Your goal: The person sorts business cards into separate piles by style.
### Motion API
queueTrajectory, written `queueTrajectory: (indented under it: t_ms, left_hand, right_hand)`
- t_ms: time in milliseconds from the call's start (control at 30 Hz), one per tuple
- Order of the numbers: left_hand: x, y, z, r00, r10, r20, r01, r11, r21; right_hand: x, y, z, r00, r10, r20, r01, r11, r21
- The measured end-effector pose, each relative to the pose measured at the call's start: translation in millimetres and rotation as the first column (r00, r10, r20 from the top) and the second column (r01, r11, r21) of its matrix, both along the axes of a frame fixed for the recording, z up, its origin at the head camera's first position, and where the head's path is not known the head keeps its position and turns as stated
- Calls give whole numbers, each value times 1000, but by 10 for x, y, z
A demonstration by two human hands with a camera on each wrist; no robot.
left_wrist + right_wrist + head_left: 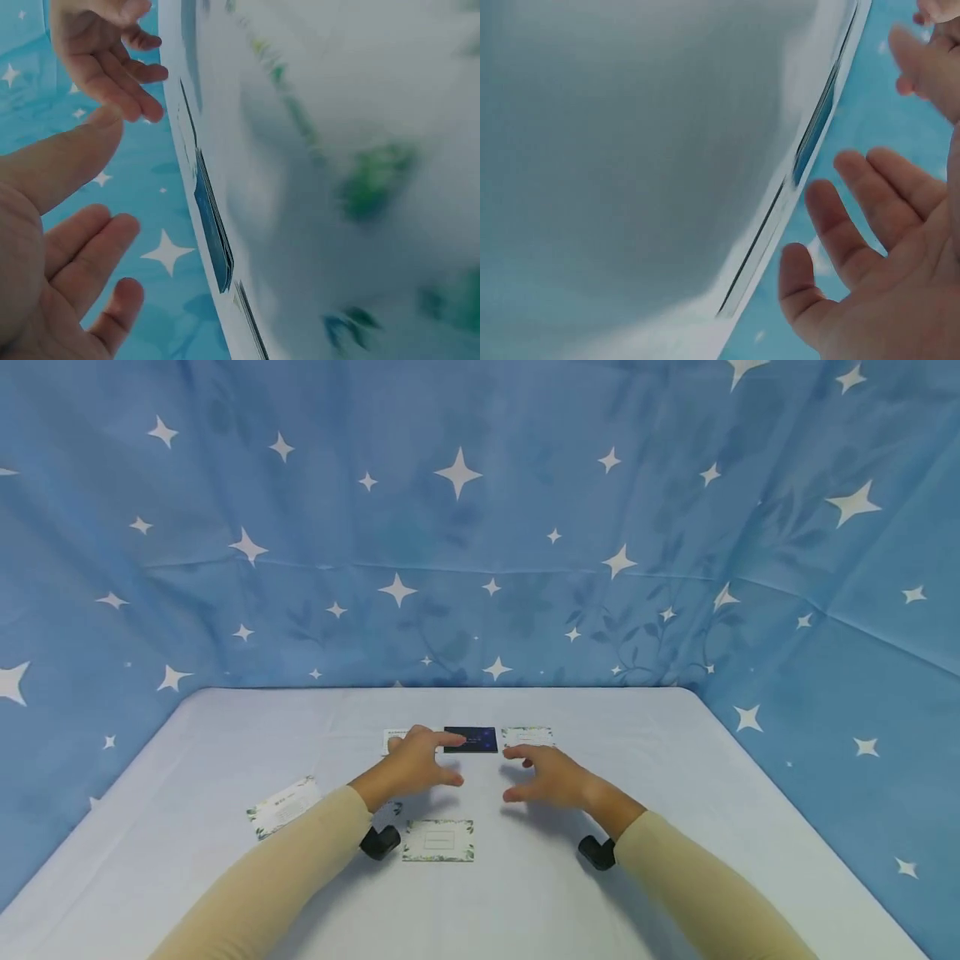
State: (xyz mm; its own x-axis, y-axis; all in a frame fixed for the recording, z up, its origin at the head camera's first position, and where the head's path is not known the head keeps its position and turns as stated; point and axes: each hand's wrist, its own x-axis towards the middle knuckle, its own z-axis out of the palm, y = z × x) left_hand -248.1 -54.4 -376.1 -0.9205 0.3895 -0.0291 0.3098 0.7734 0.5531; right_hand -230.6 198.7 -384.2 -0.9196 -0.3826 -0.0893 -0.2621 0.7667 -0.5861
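While the head view lays out the whole white tabletop (225, 893), both hands hover low over it with fingers loosely spread, holding nothing. The left hand (414, 767) has its fingertips just at the near edge of a dark navy rectangular card (471, 739); the right hand (551, 775) hangs just beside that card, in front of a white card with a green leafy border (528, 735). A third white card (392, 739) peeks out behind the left hand, another leafy-bordered one (438, 841) lies near the left wrist, and a tilted white card (285, 806) sits well apart, outside the left forearm. Only the left wrist view shows the navy card edge-on, flat against the table; the right wrist view shows merely blurred card edges beside spread fingers (832, 225).
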Motion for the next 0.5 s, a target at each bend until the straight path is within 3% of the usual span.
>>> queueTrajectory:
  t_ms: [333,500]
  left_hand:
    - [572,-340,-92,1000,-19,19,20,999,-25]
    - [747,-444,-132,999,-38,-2,37,995,-93]
  right_hand:
    - [421,-320,-51,984,180,-7,-178,978,106]
    - [545,-461,-71,968,248,-51,-233,953,195]
